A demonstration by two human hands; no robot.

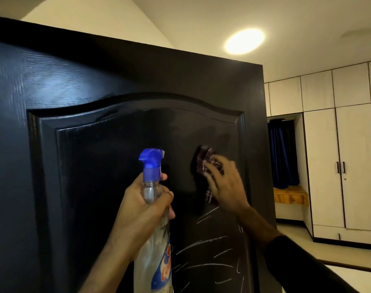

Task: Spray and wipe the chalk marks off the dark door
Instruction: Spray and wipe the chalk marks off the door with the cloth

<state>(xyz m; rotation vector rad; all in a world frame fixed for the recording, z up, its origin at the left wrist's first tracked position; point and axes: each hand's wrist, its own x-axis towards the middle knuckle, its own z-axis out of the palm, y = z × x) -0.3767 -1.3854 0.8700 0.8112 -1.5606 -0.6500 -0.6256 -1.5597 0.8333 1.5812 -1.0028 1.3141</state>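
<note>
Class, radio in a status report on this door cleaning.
Left hand grips spray bottle. Right hand presses cloth on door. Chalk marks remain below. Nothing in the way.

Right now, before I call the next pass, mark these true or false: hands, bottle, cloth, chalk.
1. The left hand grips the spray bottle by its neck. True.
2. The right hand hangs idle. False: it presses a checked cloth against the door.
3. Chalk marks remain below the cloth. True.
4. The bottle's trigger head is red. False: it is blue.
5. The ceiling light is off. False: it glows.
</note>
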